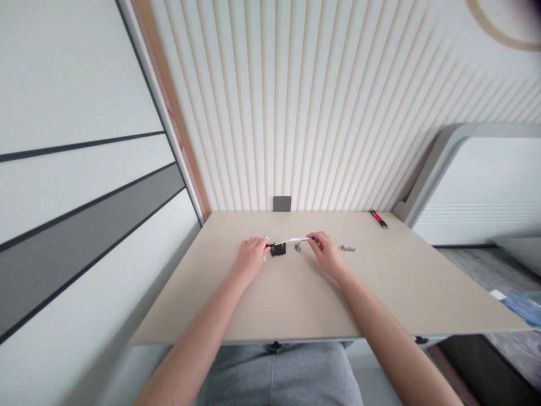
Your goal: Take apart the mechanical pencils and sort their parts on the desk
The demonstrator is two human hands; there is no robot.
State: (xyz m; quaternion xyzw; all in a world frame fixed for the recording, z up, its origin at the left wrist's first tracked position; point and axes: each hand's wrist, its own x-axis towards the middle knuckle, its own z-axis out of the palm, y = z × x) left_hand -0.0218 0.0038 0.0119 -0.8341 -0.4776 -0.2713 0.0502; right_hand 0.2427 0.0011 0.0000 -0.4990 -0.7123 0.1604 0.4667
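Across the middle of the table, a thin white rod-like piece (298,239) with dark ends spans my two hands; its exact kind is too small to tell. My left hand (252,254) is closed around its dark left end. The fingers of my right hand (325,252) pinch the other end, and something red shows partly under them. Just right of my left hand lies a row of several black, rounded pieces (278,249). Between the hands are a few small grey pieces (298,247). Bits of something pale beside my left hand are mostly hidden.
Several small metal pieces (348,248) lie right of my right hand. A red and black tool (379,219) rests near the table's (296,299) back right corner. Behind stands a ribbed wall with a dark socket (282,203); a white cabinet (84,225) borders the left.
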